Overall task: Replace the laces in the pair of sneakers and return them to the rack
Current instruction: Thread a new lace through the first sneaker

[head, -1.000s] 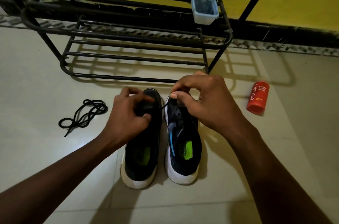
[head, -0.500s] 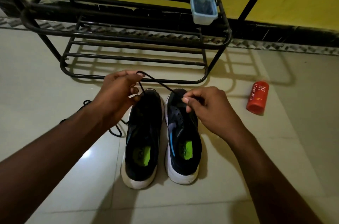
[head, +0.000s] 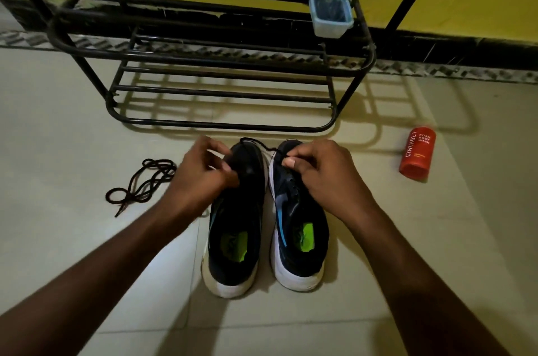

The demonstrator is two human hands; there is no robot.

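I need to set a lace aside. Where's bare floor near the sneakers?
Bare floor lies between the right sneaker and the orange bottle, left of the loose lace, and behind the heels between the arms. Crowded at the toes: left hand and right hand pinch the other lace just before the rack.

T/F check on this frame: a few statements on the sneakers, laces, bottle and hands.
1. The dark white-soled left sneaker and right sneaker stand on the tiled floor, off the black metal rack. True.
2. The orange-red bottle stands upright on the rack. False: it lies on the floor, right of the sneakers.
3. A loose black lace lies on the floor left of the sneakers. True.
4. The right hand is flat and holds nothing. False: it pinches a second black lace at the right sneaker's toe end.
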